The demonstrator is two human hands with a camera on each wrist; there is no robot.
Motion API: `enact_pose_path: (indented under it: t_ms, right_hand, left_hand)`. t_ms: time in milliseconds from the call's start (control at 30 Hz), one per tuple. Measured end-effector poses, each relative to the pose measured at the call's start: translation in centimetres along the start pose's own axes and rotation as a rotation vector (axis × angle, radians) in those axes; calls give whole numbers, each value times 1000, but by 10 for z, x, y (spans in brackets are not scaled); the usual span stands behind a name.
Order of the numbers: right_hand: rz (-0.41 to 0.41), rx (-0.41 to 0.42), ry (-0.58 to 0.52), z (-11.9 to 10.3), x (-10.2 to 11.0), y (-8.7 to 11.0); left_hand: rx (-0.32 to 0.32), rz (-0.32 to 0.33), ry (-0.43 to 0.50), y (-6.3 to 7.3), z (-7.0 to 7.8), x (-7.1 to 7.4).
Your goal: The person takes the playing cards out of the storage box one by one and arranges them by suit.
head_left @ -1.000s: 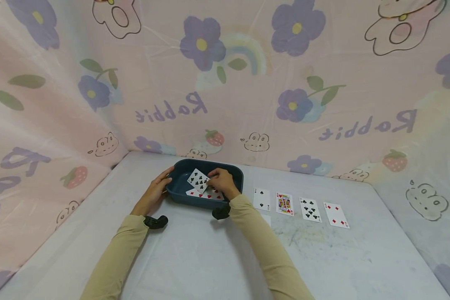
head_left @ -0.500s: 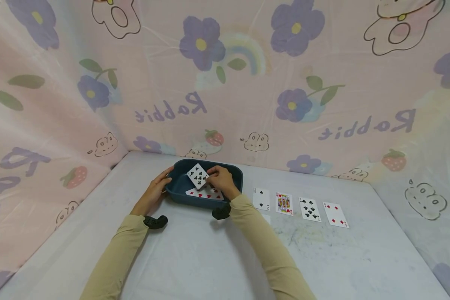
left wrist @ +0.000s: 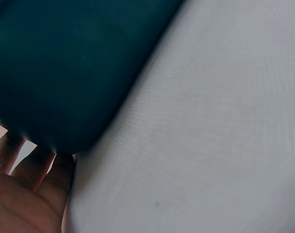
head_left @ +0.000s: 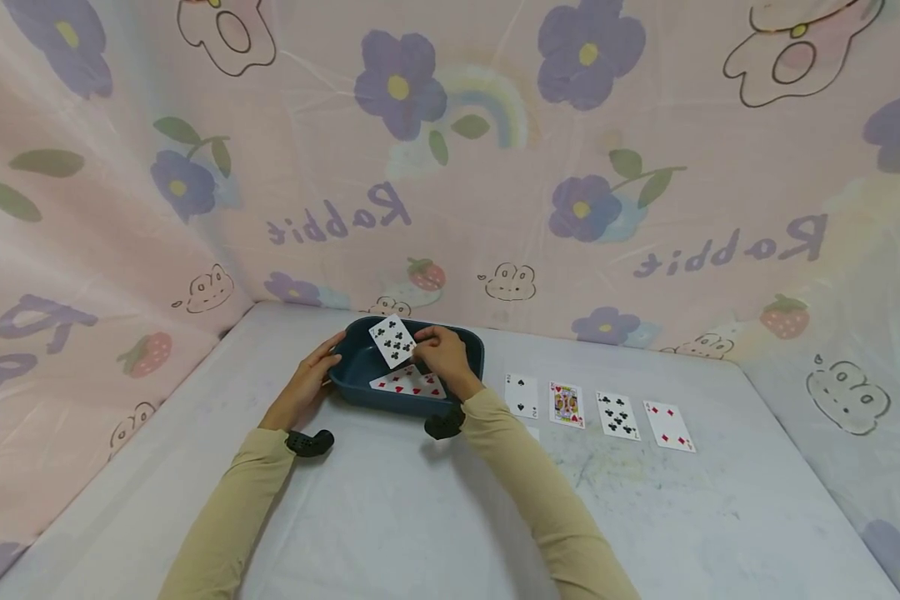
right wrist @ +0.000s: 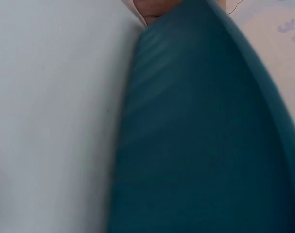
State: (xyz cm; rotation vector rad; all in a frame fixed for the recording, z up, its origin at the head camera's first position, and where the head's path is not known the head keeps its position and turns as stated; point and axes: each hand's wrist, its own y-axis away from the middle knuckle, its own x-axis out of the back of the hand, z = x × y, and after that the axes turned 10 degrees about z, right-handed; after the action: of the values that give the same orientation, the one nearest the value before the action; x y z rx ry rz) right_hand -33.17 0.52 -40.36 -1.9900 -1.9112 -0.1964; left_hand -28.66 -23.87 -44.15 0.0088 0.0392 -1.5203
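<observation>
In the head view my left hand (head_left: 305, 387) touches the left end of the dark blue-green plastic bin (head_left: 390, 404), fingers against its outer wall. Those spread fingers (left wrist: 33, 167) also show from below in the left wrist view. Over the bin's inside, my right hand (head_left: 444, 358) pinches the right corner of a playing card (head_left: 392, 340) with black clubs, face up and tilted. Beneath it, cards with red pips (head_left: 405, 383) lie in the bin, partly hidden by the right hand. The right wrist view shows mainly the bin's outer wall (right wrist: 196, 121).
Right of the bin lie a two of spades (head_left: 522, 396), a king of hearts (head_left: 567, 405), a clubs card (head_left: 618, 416) and a four of diamonds (head_left: 669, 426), in a row on the white-covered table (head_left: 645, 517). A white piece (head_left: 533, 432) peeks out beside the right sleeve. Printed cloth (head_left: 450, 167) stands behind.
The clubs card has moved up and slightly left in the right hand, and more of the red-pip cards below shows. The left hand stays at the bin's end.
</observation>
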Motion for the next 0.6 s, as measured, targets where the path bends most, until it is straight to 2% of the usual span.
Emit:
enact_pose_path:
  t_ms: [333,600]
  right_hand:
    - [46,4,-67,-1,6,5]
    - [71,-24,-244,-2,15,7]
  left_hand:
    - [14,2,-11,1,0,1]
    - [11,2,-8,0,2,1]
